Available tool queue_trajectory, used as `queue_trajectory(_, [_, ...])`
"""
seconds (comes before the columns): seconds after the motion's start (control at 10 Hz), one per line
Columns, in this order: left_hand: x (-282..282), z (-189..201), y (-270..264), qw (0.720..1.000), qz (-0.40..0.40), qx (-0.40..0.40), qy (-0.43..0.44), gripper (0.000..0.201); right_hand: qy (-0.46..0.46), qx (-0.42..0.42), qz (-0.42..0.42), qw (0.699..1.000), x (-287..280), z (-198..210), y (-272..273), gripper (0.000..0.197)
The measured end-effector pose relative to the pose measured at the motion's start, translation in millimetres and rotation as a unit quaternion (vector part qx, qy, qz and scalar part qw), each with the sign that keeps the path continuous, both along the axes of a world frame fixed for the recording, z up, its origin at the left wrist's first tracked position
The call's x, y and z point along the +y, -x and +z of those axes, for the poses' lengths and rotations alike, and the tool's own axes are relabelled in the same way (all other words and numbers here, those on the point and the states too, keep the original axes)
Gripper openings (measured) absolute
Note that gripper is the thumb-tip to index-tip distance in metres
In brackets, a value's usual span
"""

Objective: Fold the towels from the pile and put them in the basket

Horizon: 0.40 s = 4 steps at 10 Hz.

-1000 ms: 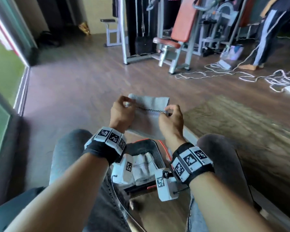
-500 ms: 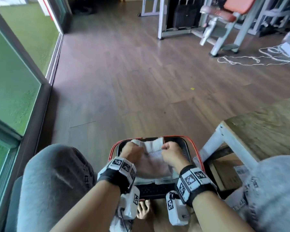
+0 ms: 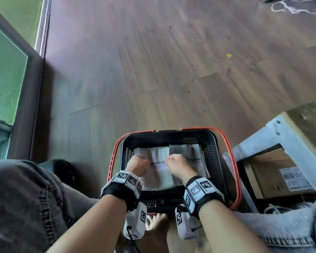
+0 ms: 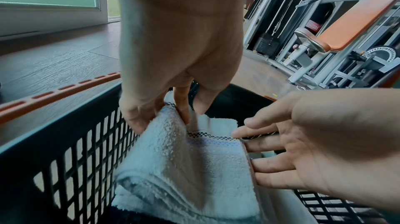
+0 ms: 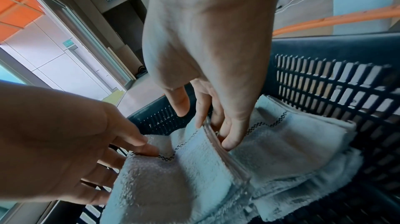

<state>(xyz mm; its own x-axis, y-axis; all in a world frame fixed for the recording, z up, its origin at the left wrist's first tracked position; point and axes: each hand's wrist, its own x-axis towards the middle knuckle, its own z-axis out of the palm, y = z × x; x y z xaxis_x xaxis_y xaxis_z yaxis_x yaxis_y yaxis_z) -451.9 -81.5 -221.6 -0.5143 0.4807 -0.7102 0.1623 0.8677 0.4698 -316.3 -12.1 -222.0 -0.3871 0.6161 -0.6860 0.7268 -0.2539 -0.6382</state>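
A black basket with red handles stands on the floor between my knees. A folded white towel with a checkered band lies inside it at the left, partly over another folded towel at the right. My left hand is at the towel's left edge and my right hand at its right edge. In the left wrist view the left fingers lie fairly straight on the towel, thumb lifted. In the right wrist view the right fingers reach down beside the folded edge, thumb clear.
A white-framed wooden table stands right of the basket, with a cardboard box under it. My knees flank the basket. A glass door runs along the left. White cord lies far right, and gym machines stand beyond.
Both hands brought the folded towel down from in front of me into the basket. The thumbs that pinched its top edge have lifted off. My view tilted down.
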Motion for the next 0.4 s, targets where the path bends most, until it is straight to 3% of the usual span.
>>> queue_trajectory(0.1, [3.5,-9.4,10.2,1.000,0.018,-0.025,-0.007,0.013,0.005,0.008,-0.002,1.000,6.6,-8.4,11.3,0.022])
queue_trajectory(0.3, [6.1,-16.1,11.2,1.000,-0.022,-0.006,0.006,0.024,0.051,-0.042,0.037,0.997,11.1,-25.4,9.9,0.053])
queue_trajectory(0.4, [7.3,-18.7,7.7,1.000,-0.023,0.003,0.003,0.011,0.017,-0.040,0.005,0.999,10.5,-26.4,4.4,0.042])
